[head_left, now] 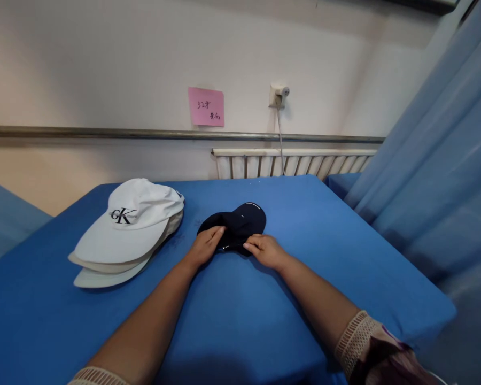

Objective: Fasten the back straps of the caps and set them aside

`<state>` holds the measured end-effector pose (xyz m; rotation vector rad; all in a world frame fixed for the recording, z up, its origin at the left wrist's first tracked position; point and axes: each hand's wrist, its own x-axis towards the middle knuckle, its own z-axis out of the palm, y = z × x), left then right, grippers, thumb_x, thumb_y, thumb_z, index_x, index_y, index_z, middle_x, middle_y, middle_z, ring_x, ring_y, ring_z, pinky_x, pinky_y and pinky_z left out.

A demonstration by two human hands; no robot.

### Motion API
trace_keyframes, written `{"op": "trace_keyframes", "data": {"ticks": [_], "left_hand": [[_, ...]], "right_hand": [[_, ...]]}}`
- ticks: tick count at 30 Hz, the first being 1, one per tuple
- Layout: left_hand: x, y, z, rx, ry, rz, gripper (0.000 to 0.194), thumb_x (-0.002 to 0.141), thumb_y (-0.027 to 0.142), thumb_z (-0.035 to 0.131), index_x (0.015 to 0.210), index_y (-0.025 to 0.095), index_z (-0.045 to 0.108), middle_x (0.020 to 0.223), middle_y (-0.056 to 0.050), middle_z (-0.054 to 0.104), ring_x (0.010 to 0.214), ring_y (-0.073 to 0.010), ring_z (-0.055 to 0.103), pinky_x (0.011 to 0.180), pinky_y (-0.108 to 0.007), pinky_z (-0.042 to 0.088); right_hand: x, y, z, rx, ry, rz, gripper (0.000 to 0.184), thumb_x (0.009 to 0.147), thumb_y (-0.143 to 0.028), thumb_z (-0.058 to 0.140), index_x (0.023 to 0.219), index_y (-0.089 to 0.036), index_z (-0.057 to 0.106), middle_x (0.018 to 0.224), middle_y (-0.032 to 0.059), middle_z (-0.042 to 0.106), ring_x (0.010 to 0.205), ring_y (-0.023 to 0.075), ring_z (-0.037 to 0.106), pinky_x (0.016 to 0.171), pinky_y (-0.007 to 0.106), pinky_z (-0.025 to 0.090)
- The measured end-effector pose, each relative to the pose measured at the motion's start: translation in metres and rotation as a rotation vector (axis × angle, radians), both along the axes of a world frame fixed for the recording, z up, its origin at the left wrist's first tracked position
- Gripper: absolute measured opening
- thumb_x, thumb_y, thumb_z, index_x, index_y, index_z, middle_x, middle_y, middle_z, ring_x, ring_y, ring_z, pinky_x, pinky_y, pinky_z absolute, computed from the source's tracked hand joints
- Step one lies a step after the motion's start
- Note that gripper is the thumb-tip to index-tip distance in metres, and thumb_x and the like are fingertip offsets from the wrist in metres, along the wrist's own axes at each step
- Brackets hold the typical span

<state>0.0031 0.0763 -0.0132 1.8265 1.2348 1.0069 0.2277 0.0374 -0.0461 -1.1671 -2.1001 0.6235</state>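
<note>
A black baseball cap (pixel 234 222) lies on the blue-covered table, its brim pointing away to the right and its back opening toward me. My left hand (pixel 205 246) is closed on the left edge of the cap, thumb on top. My right hand (pixel 264 249) pinches the rear band on the near right side, where a small shiny piece shows on the strap. To the left sits a stack of light-coloured caps; the top one is a white cap (pixel 138 216) with black letters, above a beige cap and a pale one.
The blue table cover (pixel 324 256) reaches toward the wall. A pink note (pixel 206 107), a rail (pixel 144 133), a socket with a plug (pixel 279 96) and a radiator (pixel 264 163) are behind it. Blue curtains (pixel 441 176) hang at the right.
</note>
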Motion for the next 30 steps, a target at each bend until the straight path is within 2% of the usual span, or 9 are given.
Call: {"op": "trace_keyframes", "data": {"ticks": [4,7,10,14,16,19,26,30], "left_hand": [[0.001,-0.026,0.008,0.072,-0.013,0.074,0.024,0.08,0.031,0.066,0.102,0.023,0.073,0.108,-0.007,0.072,0.103,-0.0259,0.062,0.099,-0.036,0.041],[0.008,-0.043,0.01,0.154,0.051,-0.067,0.04,0.075,0.026,0.072,0.115,0.026,0.068,0.123,-0.008,0.066,0.119,-0.0286,0.055,0.11,-0.043,0.032],[0.019,-0.045,0.006,0.221,0.178,-0.193,0.052,0.074,0.021,0.07,0.125,0.026,0.061,0.135,-0.008,0.058,0.131,-0.0296,0.045,0.115,-0.049,0.023],[0.027,-0.037,-0.002,0.277,0.278,-0.195,0.039,0.08,0.021,0.064,0.119,0.024,0.063,0.126,-0.01,0.062,0.122,-0.0298,0.051,0.11,-0.05,0.029],[0.028,-0.035,-0.003,0.279,0.286,-0.214,0.04,0.08,0.022,0.065,0.12,0.025,0.062,0.122,-0.01,0.064,0.117,-0.0297,0.053,0.107,-0.049,0.031],[0.028,-0.037,-0.004,0.248,0.262,-0.246,0.045,0.078,0.021,0.067,0.123,0.026,0.061,0.119,-0.009,0.065,0.111,-0.0296,0.055,0.105,-0.049,0.032],[0.028,-0.039,-0.002,0.23,0.342,-0.222,0.03,0.08,0.024,0.063,0.109,0.026,0.069,0.098,-0.008,0.066,0.094,-0.0274,0.057,0.096,-0.043,0.039],[0.028,-0.039,0.0,0.203,0.224,-0.216,0.026,0.081,0.025,0.062,0.105,0.027,0.072,0.091,-0.008,0.067,0.088,-0.0253,0.057,0.093,-0.04,0.04]], "right_hand": [[0.002,0.006,-0.006,-0.135,0.216,-0.043,0.032,0.09,-0.036,0.053,0.064,-0.019,0.059,0.064,-0.0028,0.053,0.062,0.0114,0.047,0.06,0.024,0.034],[0.004,0.01,-0.012,-0.2,0.305,-0.063,0.033,0.089,-0.04,0.051,0.064,-0.019,0.058,0.06,-0.0039,0.05,0.058,0.0109,0.044,0.055,0.023,0.032],[0.004,0.015,-0.016,-0.226,0.353,-0.073,0.036,0.088,-0.043,0.05,0.062,-0.019,0.055,0.058,-0.0043,0.047,0.056,0.0106,0.041,0.054,0.022,0.033],[0.004,0.017,-0.019,-0.249,0.398,-0.084,0.036,0.086,-0.045,0.051,0.062,-0.019,0.055,0.058,-0.0041,0.046,0.057,0.0109,0.042,0.055,0.023,0.034],[0.004,0.018,-0.02,-0.255,0.41,-0.09,0.035,0.085,-0.045,0.053,0.062,-0.019,0.056,0.058,-0.0039,0.048,0.057,0.0111,0.043,0.055,0.023,0.034],[0.002,0.017,-0.019,-0.26,0.421,-0.105,0.035,0.084,-0.045,0.054,0.06,-0.019,0.055,0.057,-0.0039,0.047,0.056,0.0109,0.042,0.054,0.023,0.034],[-0.001,0.015,-0.019,-0.254,0.404,-0.137,0.035,0.084,-0.043,0.056,0.06,-0.018,0.058,0.056,-0.0036,0.05,0.055,0.011,0.043,0.053,0.023,0.034],[-0.001,0.009,-0.017,-0.243,0.387,-0.148,0.032,0.086,-0.043,0.056,0.065,-0.019,0.061,0.059,-0.003,0.055,0.058,0.0116,0.047,0.057,0.024,0.037]]}}
